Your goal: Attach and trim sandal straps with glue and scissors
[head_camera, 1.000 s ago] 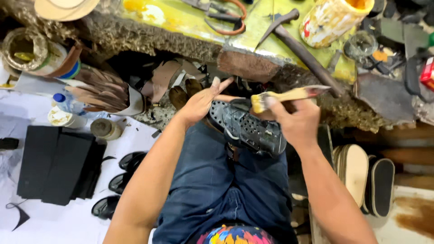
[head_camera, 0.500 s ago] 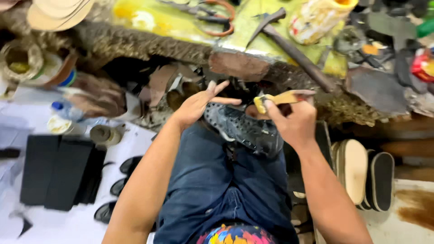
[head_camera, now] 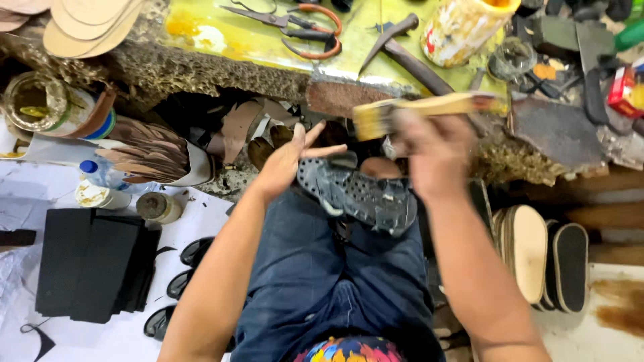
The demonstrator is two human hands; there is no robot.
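A dark shoe sole (head_camera: 359,194) with a studded tread lies bottom-up on my lap. My left hand (head_camera: 285,164) rests flat against its toe end, fingers spread, steadying it. My right hand (head_camera: 433,151) is raised just above the sole's far end and grips a wooden-handled brush (head_camera: 416,110), blurred by motion, with its bristle end pointing left. Blue jeans cover my legs under the sole.
A glue-stained bench (head_camera: 268,47) ahead carries pliers (head_camera: 305,23), a hammer (head_camera: 409,53) and a yellow-smeared can (head_camera: 463,23). Black sheets (head_camera: 94,265) and strap cut-outs lie on paper at left. Stacked soles (head_camera: 543,255) stand at right. A glue tin (head_camera: 40,104) sits far left.
My right hand has lifted the brush up off the sole and swung it toward the bench. My left hand stays pressed on the sole's toe end.
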